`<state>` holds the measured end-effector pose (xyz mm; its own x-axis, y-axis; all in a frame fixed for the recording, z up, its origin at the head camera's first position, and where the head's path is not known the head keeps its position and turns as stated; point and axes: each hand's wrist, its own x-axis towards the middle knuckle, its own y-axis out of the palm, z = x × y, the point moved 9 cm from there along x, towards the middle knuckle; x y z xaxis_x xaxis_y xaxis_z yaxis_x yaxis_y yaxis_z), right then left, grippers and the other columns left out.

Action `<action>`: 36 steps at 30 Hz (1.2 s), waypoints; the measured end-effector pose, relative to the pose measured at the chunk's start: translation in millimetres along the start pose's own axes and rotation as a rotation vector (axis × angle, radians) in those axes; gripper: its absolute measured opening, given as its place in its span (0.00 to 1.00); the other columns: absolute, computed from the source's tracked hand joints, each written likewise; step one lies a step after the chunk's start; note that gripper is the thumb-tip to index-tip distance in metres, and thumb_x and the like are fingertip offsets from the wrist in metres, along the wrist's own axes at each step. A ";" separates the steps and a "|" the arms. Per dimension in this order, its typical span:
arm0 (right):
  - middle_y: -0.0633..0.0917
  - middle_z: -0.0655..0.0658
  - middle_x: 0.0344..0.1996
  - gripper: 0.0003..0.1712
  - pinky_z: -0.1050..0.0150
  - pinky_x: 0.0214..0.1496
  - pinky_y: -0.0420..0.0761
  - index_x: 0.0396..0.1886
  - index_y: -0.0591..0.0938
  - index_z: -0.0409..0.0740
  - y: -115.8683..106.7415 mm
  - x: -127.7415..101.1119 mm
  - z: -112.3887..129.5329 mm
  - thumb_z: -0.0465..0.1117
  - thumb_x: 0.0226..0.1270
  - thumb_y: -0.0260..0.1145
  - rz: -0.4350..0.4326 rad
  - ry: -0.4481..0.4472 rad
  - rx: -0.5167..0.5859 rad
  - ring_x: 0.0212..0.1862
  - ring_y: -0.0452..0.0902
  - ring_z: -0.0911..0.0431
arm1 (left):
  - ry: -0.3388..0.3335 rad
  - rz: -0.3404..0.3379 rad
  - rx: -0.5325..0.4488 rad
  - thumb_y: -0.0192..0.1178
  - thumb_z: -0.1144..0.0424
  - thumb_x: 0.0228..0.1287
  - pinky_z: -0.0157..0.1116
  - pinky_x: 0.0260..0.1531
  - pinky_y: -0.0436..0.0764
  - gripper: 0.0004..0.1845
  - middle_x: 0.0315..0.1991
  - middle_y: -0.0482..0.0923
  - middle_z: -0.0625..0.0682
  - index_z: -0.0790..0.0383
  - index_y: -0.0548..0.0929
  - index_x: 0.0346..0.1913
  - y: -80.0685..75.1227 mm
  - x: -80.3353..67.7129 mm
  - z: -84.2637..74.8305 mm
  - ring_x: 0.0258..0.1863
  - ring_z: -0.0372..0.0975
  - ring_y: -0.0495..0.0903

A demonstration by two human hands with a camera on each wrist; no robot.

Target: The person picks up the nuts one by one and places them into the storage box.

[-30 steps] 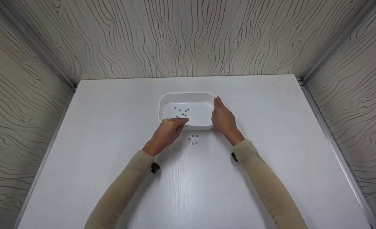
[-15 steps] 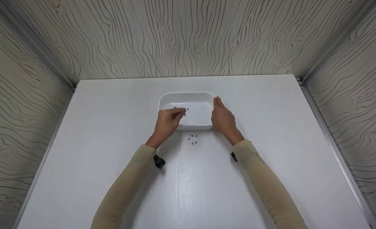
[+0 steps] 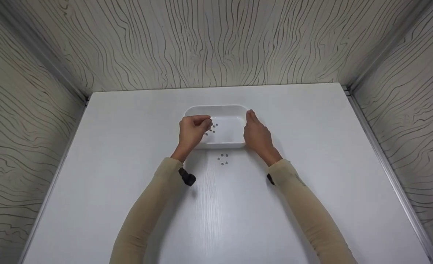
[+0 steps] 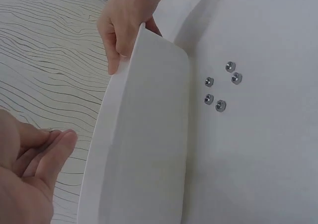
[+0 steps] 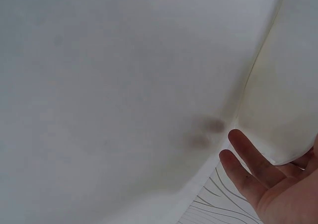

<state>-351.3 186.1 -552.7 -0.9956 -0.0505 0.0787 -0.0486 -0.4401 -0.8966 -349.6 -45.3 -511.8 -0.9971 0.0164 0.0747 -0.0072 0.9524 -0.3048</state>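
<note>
Left hand (image 3: 192,129): fingers curled together over the tray (image 3: 226,143), whether pinching a nut cannot be told. Right hand (image 3: 257,135): fingers straight, flat against the tray's right wall. Tray: white, rectangular, rounded corners, shallow, mid-desk (image 3: 128,121) toward the far edge, holding several small grey nuts (image 3: 213,128); five more nuts (image 3: 222,159) lie just before its near wall.

Only loose nuts (image 3: 222,159) dot table (image 3: 311,128) before tray (image 3: 234,143).

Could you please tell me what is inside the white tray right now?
Inside the white tray, a few small metal nuts lie on the floor beside the left hand. That hand covers the tray's left part, so anything beneath it is hidden.
</note>
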 end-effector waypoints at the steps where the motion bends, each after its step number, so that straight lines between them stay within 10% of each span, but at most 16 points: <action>1: 0.62 0.37 0.83 0.33 0.48 0.48 0.91 0.83 0.58 0.35 0.2 0.2 0.1 0.39 0.85 0.50 0.001 -0.001 0.000 0.33 0.84 0.47 | -0.023 -0.001 -0.020 0.65 0.67 0.73 0.28 0.42 0.93 0.10 0.43 0.92 0.57 0.65 0.91 0.51 0.3 1.8 1.8 0.42 0.40 0.93; 13: 0.62 0.37 0.83 0.32 0.51 0.37 0.90 0.82 0.59 0.35 1.0 0.6 0.1 0.39 0.85 0.50 -0.007 -0.012 -0.003 0.27 0.80 0.48 | -0.310 -0.034 -0.339 0.65 0.71 0.72 0.30 0.48 0.92 0.14 0.51 0.89 0.66 0.75 0.86 0.56 6.9 11.0 28.8 0.50 0.47 0.92; 36: 0.62 0.38 0.83 0.32 0.51 0.42 0.90 0.82 0.60 0.35 1.8 1.1 -2.3 0.40 0.85 0.50 -0.010 -0.001 0.015 0.32 0.81 0.48 | -0.322 -0.048 -0.284 0.63 0.68 0.75 0.28 0.48 0.92 0.16 0.53 0.89 0.62 0.70 0.84 0.61 2.3 11.8 29.8 0.51 0.45 0.92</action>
<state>-352.6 187.4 -555.2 -0.9950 -0.0472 0.0884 -0.0575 -0.4537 -0.8893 -363.7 -51.9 -539.9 -0.9693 -0.0830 -0.2314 -0.0779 0.9965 -0.0311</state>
